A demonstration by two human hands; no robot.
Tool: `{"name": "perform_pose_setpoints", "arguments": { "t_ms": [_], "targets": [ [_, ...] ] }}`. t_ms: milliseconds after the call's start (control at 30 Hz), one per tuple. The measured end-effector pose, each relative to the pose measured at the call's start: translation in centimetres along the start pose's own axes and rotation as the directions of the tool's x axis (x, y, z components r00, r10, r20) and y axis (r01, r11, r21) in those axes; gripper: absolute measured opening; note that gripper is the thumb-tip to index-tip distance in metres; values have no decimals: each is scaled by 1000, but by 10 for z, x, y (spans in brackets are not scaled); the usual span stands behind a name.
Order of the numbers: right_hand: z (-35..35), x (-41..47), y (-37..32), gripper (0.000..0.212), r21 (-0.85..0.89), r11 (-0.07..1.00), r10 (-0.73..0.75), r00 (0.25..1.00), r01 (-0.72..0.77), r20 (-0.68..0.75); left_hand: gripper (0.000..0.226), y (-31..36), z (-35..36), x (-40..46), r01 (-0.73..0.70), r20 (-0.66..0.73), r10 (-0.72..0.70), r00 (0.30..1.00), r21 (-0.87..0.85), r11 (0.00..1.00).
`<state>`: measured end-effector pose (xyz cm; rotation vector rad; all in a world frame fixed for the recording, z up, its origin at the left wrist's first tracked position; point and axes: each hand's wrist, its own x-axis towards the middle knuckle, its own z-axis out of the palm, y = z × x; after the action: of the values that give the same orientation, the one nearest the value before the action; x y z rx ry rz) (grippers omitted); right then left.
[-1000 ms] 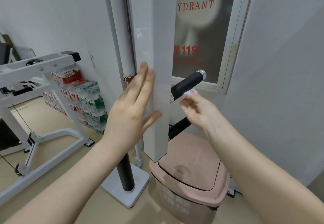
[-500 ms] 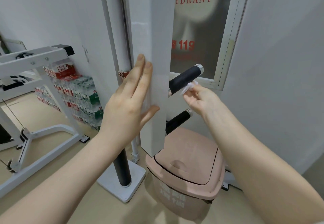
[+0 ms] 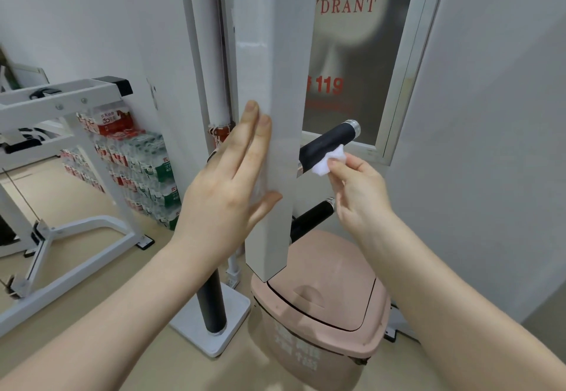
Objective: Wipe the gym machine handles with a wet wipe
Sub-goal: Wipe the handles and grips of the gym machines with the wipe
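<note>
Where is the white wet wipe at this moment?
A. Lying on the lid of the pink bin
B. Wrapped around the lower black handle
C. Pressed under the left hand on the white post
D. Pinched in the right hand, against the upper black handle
D: the right hand pinches the wet wipe against the underside of the upper black handle, while the left hand rests flat on the white post.

2 hands (image 3: 226,194) (image 3: 358,194) – 2 blk handles (image 3: 326,142) (image 3: 315,214), 1 wipe (image 3: 329,162), 1 pink bin (image 3: 321,314), 1 wht post (image 3: 275,115)
</note>
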<state>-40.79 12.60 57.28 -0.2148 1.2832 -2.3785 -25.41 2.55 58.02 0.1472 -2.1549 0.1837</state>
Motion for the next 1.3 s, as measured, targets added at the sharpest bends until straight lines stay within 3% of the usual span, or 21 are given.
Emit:
{"name": "perform_pose_setpoints", "arguments": {
  "t_ms": [100,267,300,367,433,567,700,733,867,1000,1167,1300],
  "targets": [
    [1,-7,8,8,-326,920,-214,976,216,43,90,1,-2,0,2,6,-2,1000,1,1000],
    [-5,7,1,8,-540,665,-520,839,516,162,92,0,-1,-1,3,2,-3,1000,4,1000],
    [-4,6,4,10,-567,578,-578,785,587,223,92,0,0,-1,4,2,-4,1000,1,1000],
    [4,-1,15,14,-583,287,-654,600,760,461,92,1,0,-1,7,1,-7,1000,-4,1000],
    [10,2,18,18,-520,64,-627,439,852,644,90,2,-1,-1,3,7,-3,1000,-3,1000],
    [0,34,-9,27,-631,-41,-656,455,775,602,85,2,-1,-1,-1,4,1,1000,3,1000],
    [-6,30,-6,29,-440,-253,-424,311,862,851,81,0,0,-2,-3,-1,3,1000,-11,1000],
    [-7,33,-8,30,-407,-274,-377,292,871,879,80,0,1,-1,1,3,-1,1000,-16,1000],
    [-4,45,-23,35,-543,-247,-423,415,802,805,79,-5,1,0,12,11,-12,1000,-14,1000],
    [4,34,-2,37,-390,-351,-317,284,851,905,79,-8,2,0,3,-1,-3,1000,15,1000],
    [-3,52,-22,38,-546,-323,-434,392,773,811,79,-5,3,1,5,-3,-5,1000,4,1000],
    [4,41,-8,37,-400,-344,-304,303,850,903,79,-5,1,-1,-1,-6,1,1000,9,1000]
  ]
}}
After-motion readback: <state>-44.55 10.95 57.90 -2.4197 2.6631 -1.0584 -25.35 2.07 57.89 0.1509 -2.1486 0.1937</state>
